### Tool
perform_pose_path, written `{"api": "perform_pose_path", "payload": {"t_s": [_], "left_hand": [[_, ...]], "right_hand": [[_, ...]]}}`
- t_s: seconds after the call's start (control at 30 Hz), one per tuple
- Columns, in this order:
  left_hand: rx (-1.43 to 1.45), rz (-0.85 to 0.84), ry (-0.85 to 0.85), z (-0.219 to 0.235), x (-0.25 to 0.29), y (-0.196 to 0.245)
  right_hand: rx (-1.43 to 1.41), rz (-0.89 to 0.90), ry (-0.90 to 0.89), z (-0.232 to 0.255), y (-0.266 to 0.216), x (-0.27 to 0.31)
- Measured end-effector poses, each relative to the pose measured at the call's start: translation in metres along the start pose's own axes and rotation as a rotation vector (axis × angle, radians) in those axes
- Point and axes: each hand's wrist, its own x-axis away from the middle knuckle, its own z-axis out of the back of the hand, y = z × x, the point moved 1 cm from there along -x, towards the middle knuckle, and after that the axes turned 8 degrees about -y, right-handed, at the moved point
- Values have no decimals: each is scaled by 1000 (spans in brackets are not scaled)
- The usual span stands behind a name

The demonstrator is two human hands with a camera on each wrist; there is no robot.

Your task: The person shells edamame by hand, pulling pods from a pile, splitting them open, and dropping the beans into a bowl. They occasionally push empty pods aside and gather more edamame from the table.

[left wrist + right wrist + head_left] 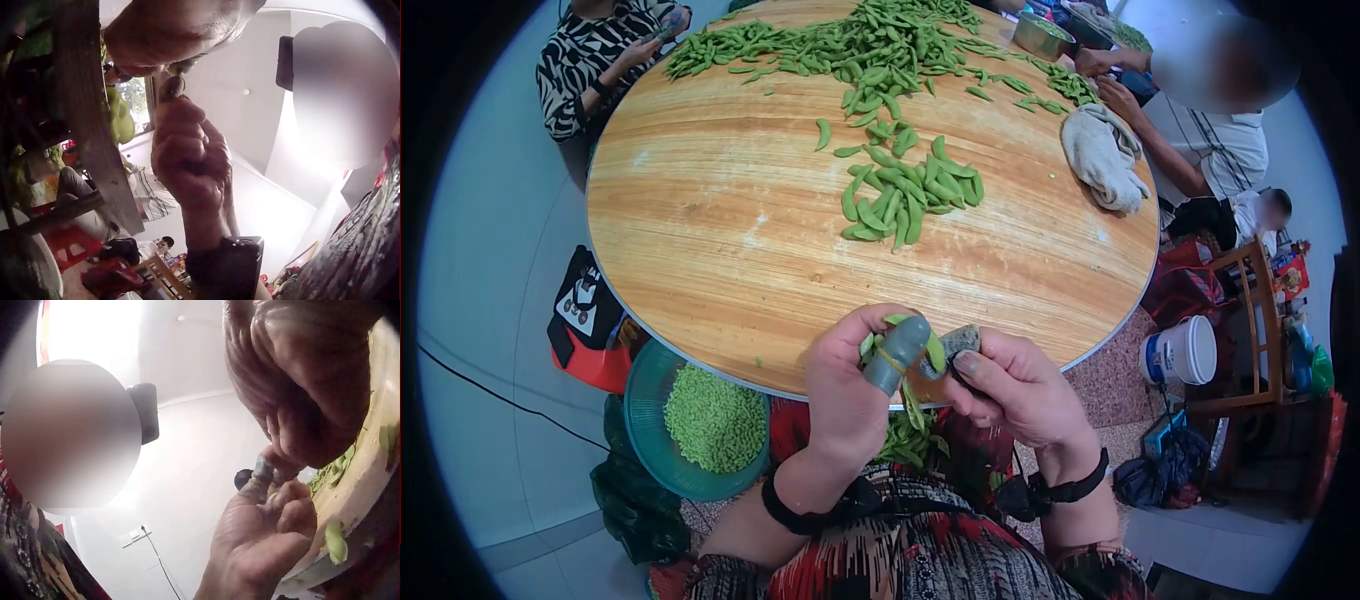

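Note:
Both hands meet over the table's near edge in the head view. My left hand [840, 390] grips several green soybean pods [867, 347] in curled fingers, its thumb in a grey-green finger cover [897, 357] tied with a yellow band. Fingers of my right hand [1032, 395], one in a dark speckled cover [963, 342], pinch the end of a soybean pod [936, 352] that the left thumb presses from the other side. In the right wrist view, the left hand [259, 540] and right hand [306, 369] touch at the fingertips, hiding most of the pod.
Loose soybean pods [910, 195] lie mid-table, with a large heap [870, 45] beyond. A teal basin [640, 420] of shelled beans stands low at left. Pods [910, 440] lie in the lap. A grey cloth [1103, 160] rests at the right edge. Other people sit across.

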Motion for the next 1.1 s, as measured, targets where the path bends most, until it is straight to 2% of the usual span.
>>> {"api": "perform_pose_path", "payload": {"t_s": [0.03, 0.1, 0.13, 0.2, 0.23, 0.27, 0.3, 0.33, 0.4, 0.47, 0.53, 0.57, 0.6, 0.63, 0.67, 0.73, 0.77, 0.83, 0.87, 0.9, 0.93, 0.97, 1.0, 1.03, 1.07, 1.1], "left_hand": [[-1, 0, 0, 0, 1, 1], [227, 77, -208, 1, 3, 3], [228, 76, -208, 6, 2, 2], [486, 228, -375, 13, -1, -1], [487, 224, -375, 10, -1, 0], [296, 201, -280, 2, 1, 2], [107, 179, -183, -2, 1, 3], [110, 175, -181, -1, 0, 0], [-265, 48, -94, 5, -4, -8], [-240, 28, -57, 4, -4, -10], [-211, -1, -18, 2, -4, -9], [-62, 54, -2, 1, -5, -6], [87, 107, 14, 1, -5, -4], [93, 93, 15, 2, -7, -4], [213, 116, -12, 5, -9, -5], [339, 126, -40, 4, -13, -4], [403, 145, 28, 2, -14, -4], [472, 154, 97, -1, -16, 0], [464, 178, 143, -1, -17, 2], [456, 204, 188, 0, -17, 4], [440, 208, 119, 6, -18, 0], [445, 203, 122, 9, -18, 2], [295, 159, 50, 9, -17, 5], [143, 118, -23, 10, -17, 6], [-26, 96, -52, 11, -17, 6], [-22, 98, -51, 10, -16, 6]], "right_hand": [[2, -11, 30, -1, 0, 0], [-79, -36, 12, -2, 4, 0], [-160, -63, -6, -2, 6, -1], [-126, -60, 16, -2, 10, -1], [-93, -56, 40, -1, 12, -2], [-88, -57, 38, -3, 15, -3], [235, 79, 156, -5, 16, -5], [560, 219, 270, -8, 16, -7], [581, 261, 320, -12, 18, -13], [603, 303, 369, -10, 15, -15], [286, 99, 298, -3, 10, -18], [298, 102, 292, 1, 9, -20], [106, 69, 251, 4, 10, -22], [-86, 34, 207, 6, 10, -24], [-73, 35, 201, 4, 9, -25], [313, 127, 435, -5, 8, -31], [673, 351, 490, -10, 11, -38], [1012, 418, 526, -22, 10, -41], [1074, 348, 495, -26, 8, -41], [1082, 354, 488, -24, 5, -42], [907, 314, 465, -18, 1, -42], [731, 269, 441, -12, -2, -41], [621, 282, 497, -2, -4, -44], [623, 280, 498, 1, -9, -47], [472, 280, 455, 2, -15, -51], [320, 279, 411, 3, -18, -52]]}}
